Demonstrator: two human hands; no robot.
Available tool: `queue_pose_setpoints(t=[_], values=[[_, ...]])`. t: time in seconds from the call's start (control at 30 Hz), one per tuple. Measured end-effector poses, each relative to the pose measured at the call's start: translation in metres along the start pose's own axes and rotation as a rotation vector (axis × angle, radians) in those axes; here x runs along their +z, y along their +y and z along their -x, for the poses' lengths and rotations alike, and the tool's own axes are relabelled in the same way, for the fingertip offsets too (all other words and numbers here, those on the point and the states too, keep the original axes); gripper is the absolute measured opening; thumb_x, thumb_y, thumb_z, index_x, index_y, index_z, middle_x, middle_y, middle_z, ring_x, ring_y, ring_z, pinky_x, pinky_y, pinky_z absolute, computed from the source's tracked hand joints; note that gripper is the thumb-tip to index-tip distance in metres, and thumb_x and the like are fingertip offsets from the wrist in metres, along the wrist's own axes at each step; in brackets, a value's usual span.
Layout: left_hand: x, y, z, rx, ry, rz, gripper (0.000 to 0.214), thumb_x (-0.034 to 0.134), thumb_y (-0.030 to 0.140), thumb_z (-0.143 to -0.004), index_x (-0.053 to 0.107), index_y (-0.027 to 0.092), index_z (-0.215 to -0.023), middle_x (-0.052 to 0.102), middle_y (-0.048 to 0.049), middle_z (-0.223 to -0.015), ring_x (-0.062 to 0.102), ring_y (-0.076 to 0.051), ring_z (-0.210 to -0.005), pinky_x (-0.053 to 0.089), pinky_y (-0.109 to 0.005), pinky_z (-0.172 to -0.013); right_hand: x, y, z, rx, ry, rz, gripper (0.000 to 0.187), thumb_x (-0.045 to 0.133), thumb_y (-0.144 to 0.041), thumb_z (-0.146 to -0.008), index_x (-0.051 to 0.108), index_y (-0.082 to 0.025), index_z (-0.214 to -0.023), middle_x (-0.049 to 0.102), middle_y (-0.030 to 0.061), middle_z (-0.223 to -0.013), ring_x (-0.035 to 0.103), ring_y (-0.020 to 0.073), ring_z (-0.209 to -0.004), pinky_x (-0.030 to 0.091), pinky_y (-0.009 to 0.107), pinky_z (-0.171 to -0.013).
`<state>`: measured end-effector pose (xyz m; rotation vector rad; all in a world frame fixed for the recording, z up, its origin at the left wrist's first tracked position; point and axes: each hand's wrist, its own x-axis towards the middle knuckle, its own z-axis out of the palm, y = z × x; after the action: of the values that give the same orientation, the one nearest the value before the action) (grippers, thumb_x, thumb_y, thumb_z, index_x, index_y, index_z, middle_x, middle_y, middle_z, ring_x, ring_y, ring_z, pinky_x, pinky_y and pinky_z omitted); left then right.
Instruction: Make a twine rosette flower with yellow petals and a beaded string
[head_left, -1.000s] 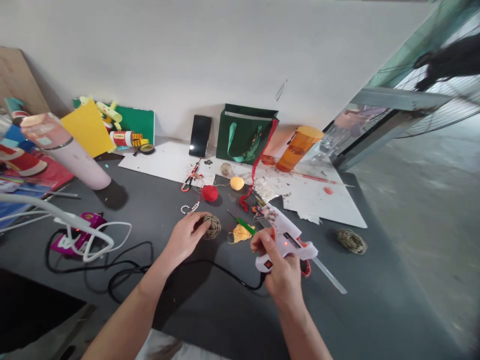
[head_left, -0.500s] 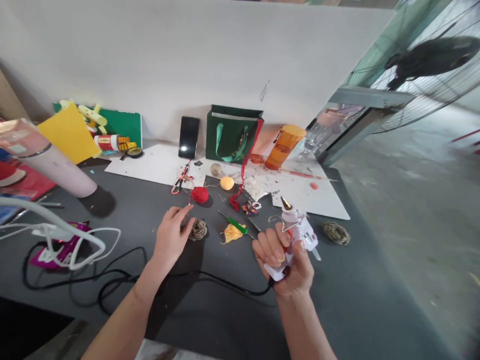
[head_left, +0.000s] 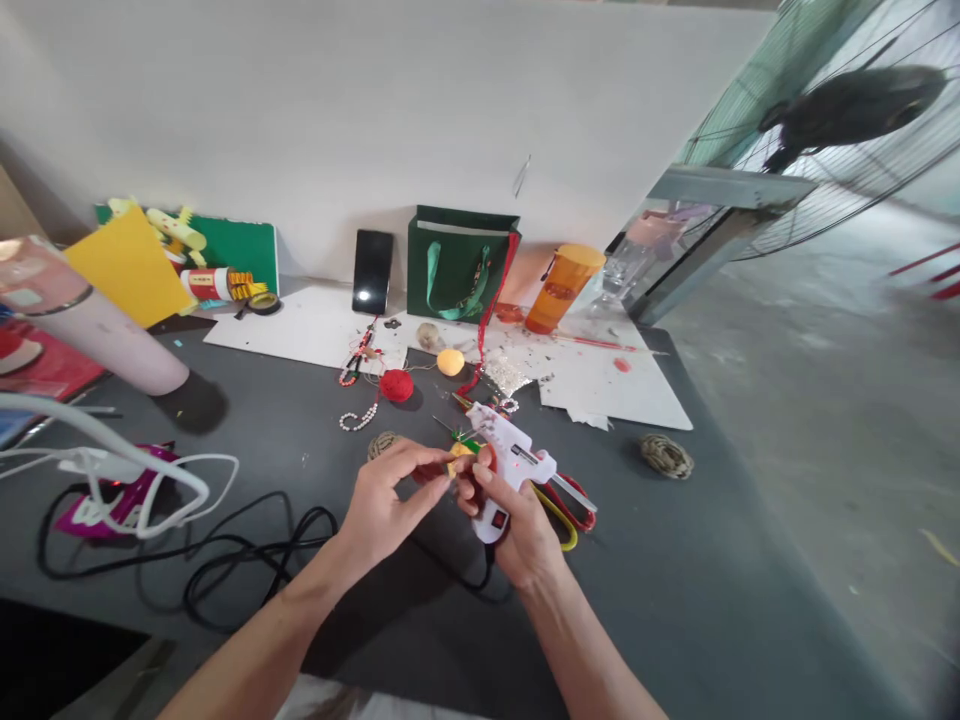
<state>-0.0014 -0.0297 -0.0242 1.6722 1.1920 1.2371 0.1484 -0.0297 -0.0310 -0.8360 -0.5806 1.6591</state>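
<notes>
In the head view, the right hand wraps around the grip of a glue gun, smooth white plastic with a translucent glue stick, above the bench. The left hand pinches a small yellow piece beside it; rightward lies a coiled, rope-textured rosette.

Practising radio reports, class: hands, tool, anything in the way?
Right hand gripping white glue gun. Left hand at yellow piece, grip unclear. Black cord nearby, possible snag.

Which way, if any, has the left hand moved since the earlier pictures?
Yes. The left hand moved rightward: its fingertips were left of the green paper bag; now they are in front of it.
</notes>
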Motion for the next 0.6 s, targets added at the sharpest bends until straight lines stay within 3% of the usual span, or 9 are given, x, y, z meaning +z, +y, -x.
queue_pose_setpoints(t=[0.23, 0.37, 0.6], values=[[-0.0013, -0.0034, 0.0022, -0.017, 0.085, -0.005, 0.011, 0.065, 0.023, -0.083, 0.075, 0.019, -0.083, 0.073, -0.0064, -0.080, 0.067, -0.017, -0.073, 0.053, -0.028, -0.069, 0.0015, 0.0019, 0.0009, 0.001, 0.039, 0.069, 0.026, 0.083, -0.032, -0.064, 0.061, -0.019, -0.071, 0.071, 0.0028, -0.076, 0.055, 0.0119, -0.054, 0.042, 0.024, -0.047], [-0.0020, -0.0046, 0.0026, -0.017, 0.117, -0.042, 0.013, 0.064, 0.025, -0.084, 0.075, 0.019, -0.080, 0.074, -0.0068, -0.078, 0.067, -0.017, -0.072, 0.052, -0.028, -0.067, 0.0008, 0.0036, 0.0014, -0.015, 0.045, 0.128, 0.027, 0.083, -0.034, -0.065, 0.061, -0.019, -0.071, 0.067, 0.0005, -0.064, 0.055, 0.0122, -0.053, 0.042, 0.024, -0.048], [-0.0051, -0.0096, 0.0032, -0.015, 0.073, -0.124, 0.015, 0.060, 0.021, -0.085, 0.074, 0.019, -0.084, 0.072, -0.0061, -0.079, 0.066, -0.017, -0.074, 0.051, -0.027, -0.069, -0.0039, 0.0090, 0.0030, -0.141, 0.058, 0.315, 0.024, 0.080, -0.035, -0.070, 0.063, -0.019, -0.073, 0.071, 0.0027, -0.069, 0.058, 0.0142, -0.056, 0.047, 0.027, -0.053]])
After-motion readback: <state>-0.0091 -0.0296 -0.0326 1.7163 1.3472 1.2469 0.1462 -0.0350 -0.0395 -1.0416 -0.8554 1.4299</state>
